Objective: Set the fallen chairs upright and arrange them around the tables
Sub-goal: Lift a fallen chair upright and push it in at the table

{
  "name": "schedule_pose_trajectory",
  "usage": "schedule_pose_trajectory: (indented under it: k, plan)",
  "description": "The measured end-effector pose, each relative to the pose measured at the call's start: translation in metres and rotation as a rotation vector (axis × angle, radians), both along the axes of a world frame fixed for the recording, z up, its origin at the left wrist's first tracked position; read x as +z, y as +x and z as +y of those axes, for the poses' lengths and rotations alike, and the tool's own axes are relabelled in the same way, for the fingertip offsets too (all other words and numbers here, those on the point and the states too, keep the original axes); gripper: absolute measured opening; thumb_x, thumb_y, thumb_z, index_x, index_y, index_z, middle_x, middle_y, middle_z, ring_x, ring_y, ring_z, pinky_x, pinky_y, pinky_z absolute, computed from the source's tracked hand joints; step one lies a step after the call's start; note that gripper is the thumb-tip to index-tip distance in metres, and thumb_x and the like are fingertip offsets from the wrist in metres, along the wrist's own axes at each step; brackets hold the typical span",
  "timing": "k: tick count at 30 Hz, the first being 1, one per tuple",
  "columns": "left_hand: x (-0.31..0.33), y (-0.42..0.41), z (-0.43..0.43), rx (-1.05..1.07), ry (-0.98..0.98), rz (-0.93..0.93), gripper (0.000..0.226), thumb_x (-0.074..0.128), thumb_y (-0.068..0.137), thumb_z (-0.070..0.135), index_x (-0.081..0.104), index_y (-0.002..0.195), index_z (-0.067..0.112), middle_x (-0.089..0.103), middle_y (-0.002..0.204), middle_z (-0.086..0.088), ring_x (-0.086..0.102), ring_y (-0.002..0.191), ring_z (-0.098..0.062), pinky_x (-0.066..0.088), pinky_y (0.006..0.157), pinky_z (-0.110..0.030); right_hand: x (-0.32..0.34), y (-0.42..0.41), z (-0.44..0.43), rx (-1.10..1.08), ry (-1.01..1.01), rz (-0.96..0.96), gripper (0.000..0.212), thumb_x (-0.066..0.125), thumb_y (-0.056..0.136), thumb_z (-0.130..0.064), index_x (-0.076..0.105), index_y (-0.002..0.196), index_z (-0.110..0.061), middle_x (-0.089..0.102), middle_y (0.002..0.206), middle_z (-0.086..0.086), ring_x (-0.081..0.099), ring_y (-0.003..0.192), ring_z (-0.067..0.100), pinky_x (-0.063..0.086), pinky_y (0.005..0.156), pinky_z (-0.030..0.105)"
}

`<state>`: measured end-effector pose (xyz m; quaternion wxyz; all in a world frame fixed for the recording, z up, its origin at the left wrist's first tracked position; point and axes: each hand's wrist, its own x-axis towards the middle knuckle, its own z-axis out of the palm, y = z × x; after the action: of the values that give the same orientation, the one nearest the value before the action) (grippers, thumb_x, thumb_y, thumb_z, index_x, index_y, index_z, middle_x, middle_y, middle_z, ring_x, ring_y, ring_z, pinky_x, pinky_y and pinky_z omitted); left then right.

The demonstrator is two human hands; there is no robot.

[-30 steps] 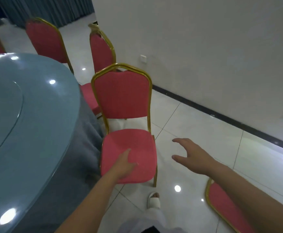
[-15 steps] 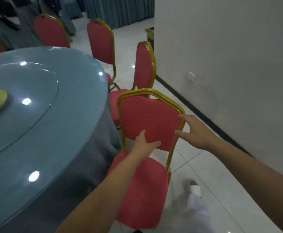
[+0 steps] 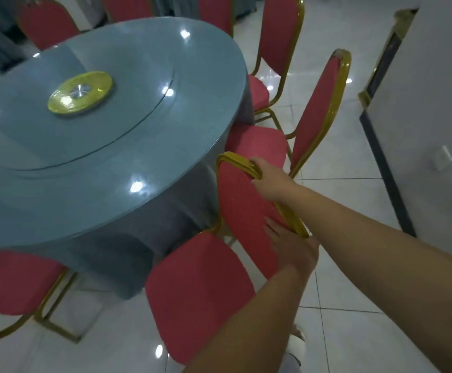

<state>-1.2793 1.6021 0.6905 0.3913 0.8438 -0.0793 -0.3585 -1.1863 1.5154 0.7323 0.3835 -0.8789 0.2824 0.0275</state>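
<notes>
Red-padded chair (image 3: pixel 198 292) stands upright just beside the bench (image 3: pixel 106 162), side-on to it. The right hand (image 3: pixel 269 181) has its grip closed round the gold top rail. The left hand (image 3: pixel 292 249) lies against the backrest lower down, its grip unclear. Neighbouring chairs (image 3: pixel 319 103) stand upright too. This one probably only needs turning and tucking in; no fallen chair shows.

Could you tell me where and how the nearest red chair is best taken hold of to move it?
On the nearest red chair, take the gold top rail of the backrest, reaching down from above, on the side away from the round table. It is a slim curved tube and the chair's highest part, so a hand can wrap it, as the right hand does.
</notes>
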Motion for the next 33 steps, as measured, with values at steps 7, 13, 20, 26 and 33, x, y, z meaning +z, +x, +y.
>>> schedule_pose_trajectory:
  k: [7, 13, 20, 26, 33]
  plan:
    - [-0.024, -0.004, 0.008, -0.127, 0.122, -0.031, 0.116, 0.064, 0.088, 0.044, -0.027, 0.150, 0.008, -0.014, 0.163, -0.009, 0.007, 0.151, -0.028, 0.019, 0.121, -0.037, -0.021, -0.006, 0.004, 0.130, -0.053, 0.015, 0.077, 0.041, 0.093, -0.005, 0.017, 0.149, -0.052, 0.035, 0.146, 0.010, 0.055, 0.112, 0.035, 0.054, 0.079, 0.039]
    - [-0.027, -0.048, 0.114, -0.182, 0.066, 0.106, 0.126, 0.076, 0.075, 0.030, -0.029, 0.144, 0.044, 0.004, 0.162, 0.012, 0.039, 0.136, -0.035, 0.046, 0.104, -0.047, -0.021, -0.047, 0.041, 0.449, -0.383, 0.217, 0.067, 0.049, 0.082, -0.028, 0.033, 0.141, -0.054, -0.014, 0.163, -0.012, -0.022, 0.148, 0.026, 0.002, 0.114, 0.066]
    - [-0.006, -0.047, 0.307, -0.511, 0.171, 0.015, 0.113, 0.076, 0.076, 0.024, -0.006, 0.148, 0.051, 0.044, 0.139, -0.009, 0.056, 0.098, -0.023, 0.053, 0.075, -0.027, -0.005, -0.124, 0.166, 0.516, -0.474, 0.170, 0.053, 0.025, 0.082, -0.063, 0.068, 0.070, -0.033, 0.061, 0.100, -0.015, 0.038, 0.132, 0.014, 0.001, 0.113, 0.060]
    - [0.021, -0.040, 0.483, -0.648, 0.309, -0.066, 0.091, 0.064, 0.077, 0.008, 0.019, 0.131, 0.065, 0.045, 0.089, 0.024, 0.049, 0.083, -0.006, 0.041, 0.064, -0.019, 0.003, -0.200, 0.280, 0.779, -0.336, 0.051, 0.066, 0.023, 0.072, -0.095, 0.059, 0.096, -0.045, 0.050, 0.083, -0.028, 0.036, 0.090, -0.007, 0.023, 0.085, 0.030]
    - [0.015, -0.034, 0.600, -0.269, 0.484, -0.391, 0.053, 0.054, 0.087, 0.005, 0.058, 0.127, 0.040, 0.062, 0.117, 0.015, 0.055, 0.106, -0.008, 0.048, 0.090, -0.025, -0.024, -0.217, 0.376, 0.673, -0.243, 0.019, 0.014, 0.058, 0.087, -0.043, 0.052, 0.099, -0.046, 0.043, 0.083, -0.025, 0.039, 0.097, 0.006, 0.033, 0.082, 0.031]
